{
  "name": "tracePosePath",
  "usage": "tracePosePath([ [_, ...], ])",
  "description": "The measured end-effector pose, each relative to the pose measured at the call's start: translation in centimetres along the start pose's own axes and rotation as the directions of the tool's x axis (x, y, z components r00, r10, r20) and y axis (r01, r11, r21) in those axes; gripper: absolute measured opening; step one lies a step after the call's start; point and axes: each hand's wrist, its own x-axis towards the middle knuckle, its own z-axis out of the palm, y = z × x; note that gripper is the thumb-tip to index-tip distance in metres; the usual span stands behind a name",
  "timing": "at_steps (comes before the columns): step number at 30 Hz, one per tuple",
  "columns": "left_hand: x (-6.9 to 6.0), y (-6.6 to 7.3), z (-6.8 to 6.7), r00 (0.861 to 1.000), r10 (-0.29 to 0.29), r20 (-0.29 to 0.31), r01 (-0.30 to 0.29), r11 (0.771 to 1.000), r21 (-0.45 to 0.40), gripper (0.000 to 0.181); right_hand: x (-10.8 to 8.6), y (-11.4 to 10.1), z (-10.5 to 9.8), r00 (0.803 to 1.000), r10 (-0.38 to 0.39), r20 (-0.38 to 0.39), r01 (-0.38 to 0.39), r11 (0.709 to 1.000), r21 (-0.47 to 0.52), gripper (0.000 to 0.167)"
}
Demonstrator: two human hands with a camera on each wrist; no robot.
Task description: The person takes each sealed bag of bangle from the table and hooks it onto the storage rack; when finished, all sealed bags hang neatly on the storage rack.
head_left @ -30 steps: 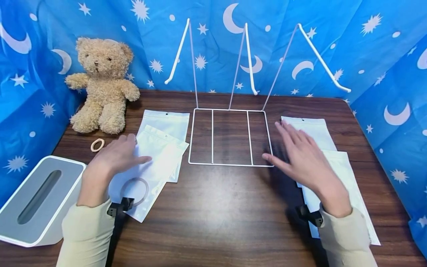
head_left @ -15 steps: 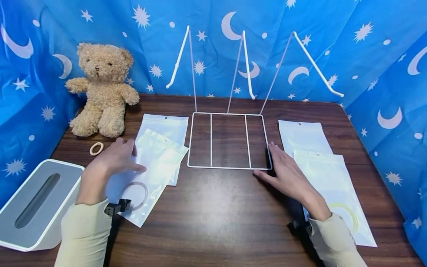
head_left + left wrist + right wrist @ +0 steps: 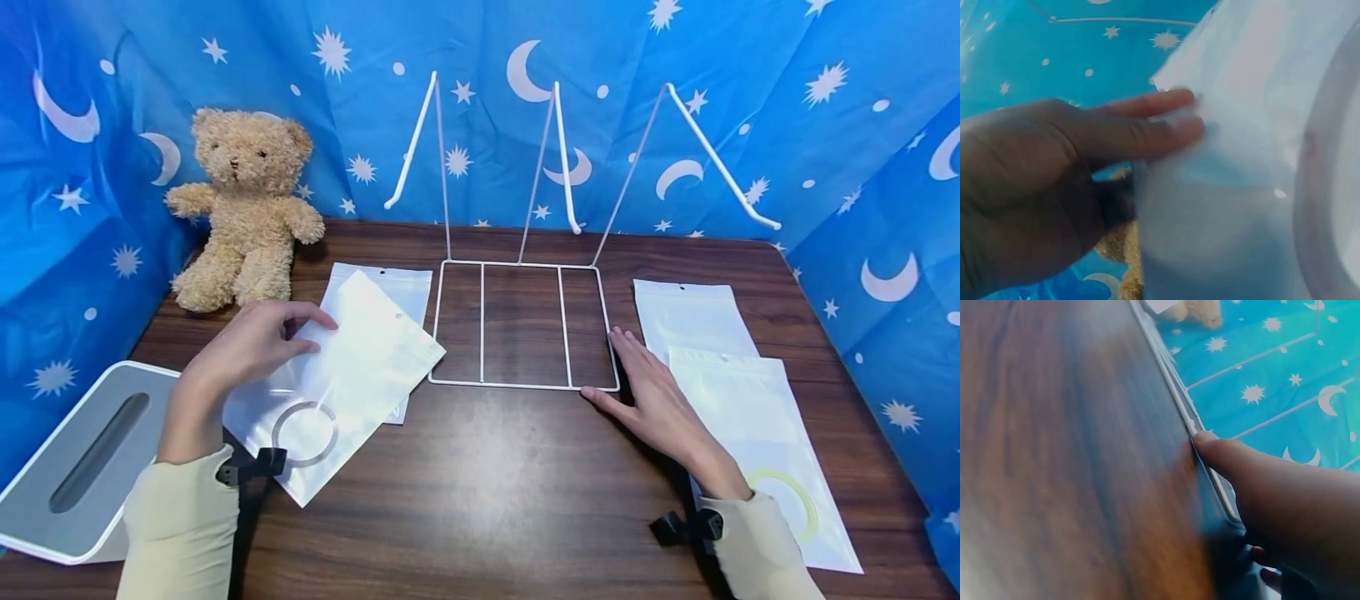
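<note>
My left hand (image 3: 251, 346) pinches the left edge of a white zip pouch (image 3: 375, 358), which has a hang hole and a greyish ring (image 3: 277, 433) showing near its bottom. In the left wrist view, the pouch (image 3: 1235, 156) stands raised between fingers on both its faces. A second white pouch (image 3: 416, 283) lies beneath it. My right hand (image 3: 660, 408) rests at the front right corner of a white wire rack's base (image 3: 517, 386). Its thumb touches the front wire while its straight fingers lie along the right side; in the right wrist view the thumb (image 3: 1222, 453) meets the wire.
Three arms (image 3: 566, 167) of the rack slope forward. Two more white pouches (image 3: 750, 400) overlap at right, the front one showing a yellow ring (image 3: 806, 500). A teddy bear (image 3: 247, 200), partly behind my left hand, and a grey-topped tissue box (image 3: 97, 450) stand left.
My right hand came down and left onto the rack's corner. My left hand took hold of the top left pouch, which has lifted at its left edge and turned slightly.
</note>
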Motion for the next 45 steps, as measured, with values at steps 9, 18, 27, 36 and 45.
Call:
tracePosePath([
  [9, -0.6, 1.4, -0.7, 0.972, 0.143, -0.188, -0.183, 0.959, -0.215, 0.03, 0.0, 0.3, 0.4, 0.999, -0.021, -0.045, 0.021, 1.0, -0.014, 0.091],
  [18, -1.5, 3.3, -1.3, 0.896, 0.237, -0.375, -0.403, 0.789, -0.464, 0.026, -0.1, 0.2, 0.5, 0.997, -0.011, -0.07, 0.01, 1.0, -0.012, 0.089],
  [27, -1.4, 6.4, -1.6, 0.69, 0.143, -0.709, -0.677, 0.475, -0.563, 0.016, 0.0, 0.3, 0.5, 0.997, -0.009, -0.081, 0.007, 1.0, -0.014, 0.09],
  [36, -0.9, 8.4, -1.1, 0.638, -0.008, -0.77, -0.703, 0.401, -0.587, 0.023, 0.0, 0.3, 0.6, 0.996, -0.017, -0.085, 0.016, 1.0, -0.009, 0.089],
  [45, -0.2, 9.0, -0.5, 0.643, -0.088, -0.761, -0.667, 0.425, -0.612, 0.026, -0.2, 0.4, 0.7, 0.996, -0.017, -0.09, 0.017, 1.0, -0.01, 0.09],
])
